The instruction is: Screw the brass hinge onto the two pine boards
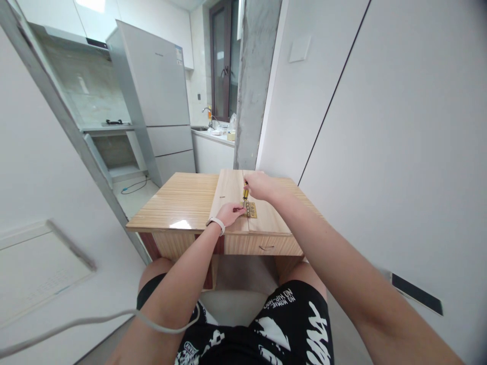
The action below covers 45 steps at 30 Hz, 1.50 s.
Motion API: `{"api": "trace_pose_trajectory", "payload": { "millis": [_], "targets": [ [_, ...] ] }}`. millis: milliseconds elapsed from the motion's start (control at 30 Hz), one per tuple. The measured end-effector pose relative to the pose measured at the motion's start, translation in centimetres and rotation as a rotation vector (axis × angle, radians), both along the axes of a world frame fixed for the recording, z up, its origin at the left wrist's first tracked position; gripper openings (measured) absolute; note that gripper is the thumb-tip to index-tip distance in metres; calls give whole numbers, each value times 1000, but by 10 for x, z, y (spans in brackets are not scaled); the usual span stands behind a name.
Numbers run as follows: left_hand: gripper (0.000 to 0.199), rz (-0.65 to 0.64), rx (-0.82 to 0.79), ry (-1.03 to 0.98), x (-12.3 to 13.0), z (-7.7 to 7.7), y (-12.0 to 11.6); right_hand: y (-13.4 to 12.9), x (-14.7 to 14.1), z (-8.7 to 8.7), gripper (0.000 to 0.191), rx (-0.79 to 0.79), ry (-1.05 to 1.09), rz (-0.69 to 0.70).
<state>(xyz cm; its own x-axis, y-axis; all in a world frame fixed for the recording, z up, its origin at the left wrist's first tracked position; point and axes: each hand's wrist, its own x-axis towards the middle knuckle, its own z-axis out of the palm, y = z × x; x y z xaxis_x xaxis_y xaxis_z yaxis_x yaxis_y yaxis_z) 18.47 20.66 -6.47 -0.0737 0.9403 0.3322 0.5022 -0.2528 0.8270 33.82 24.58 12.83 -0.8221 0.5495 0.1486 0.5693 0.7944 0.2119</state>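
Observation:
My right hand (261, 185) is wrapped round the top of a screwdriver (245, 193) with a yellow and black handle, held nearly upright. Its tip points down at a brass hinge (252, 210). The hinge lies across the seam between two pale boards, the left board (230, 183) and the right board (269, 221). Close to the screwdriver's tip, my left hand (229, 214) has its fingertips pinched at the hinge's left edge. Whatever is between those fingertips is too small to make out. A small dark piece (222, 196) lies on the left board.
The boards rest on a striped wooden desk (182, 197) with a drawer (243, 245) in front. A white cable (95, 319) crosses my left forearm. White walls (380, 126) stand close on the right. Behind are a fridge (160, 86) and a kitchen counter (213, 149).

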Motion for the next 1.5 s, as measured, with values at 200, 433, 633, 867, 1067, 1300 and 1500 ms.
{"api": "trace_pose_trajectory", "payload": {
  "millis": [200,433,633,867,1067,1300,1500],
  "targets": [
    [34,-10,-7,-48,-1,-4,2,-3,2,5,30,34,-37,50],
    [35,-16,8,-67,-2,-7,3,-1,5,4,41,43,-48,25],
    [35,-10,-3,-62,0,-5,1,-4,4,4,44,23,-28,-30],
    [37,-3,8,-11,1,-1,0,-4,-5,-4,52,18,32,-108],
    [39,12,19,49,2,5,-2,-7,-7,-10,54,30,106,-169],
    [37,17,-9,18,-2,-3,2,1,1,-1,22,-56,70,55],
    [37,24,-8,-13,-1,-7,4,4,2,-1,23,-53,30,32]
  ]
}}
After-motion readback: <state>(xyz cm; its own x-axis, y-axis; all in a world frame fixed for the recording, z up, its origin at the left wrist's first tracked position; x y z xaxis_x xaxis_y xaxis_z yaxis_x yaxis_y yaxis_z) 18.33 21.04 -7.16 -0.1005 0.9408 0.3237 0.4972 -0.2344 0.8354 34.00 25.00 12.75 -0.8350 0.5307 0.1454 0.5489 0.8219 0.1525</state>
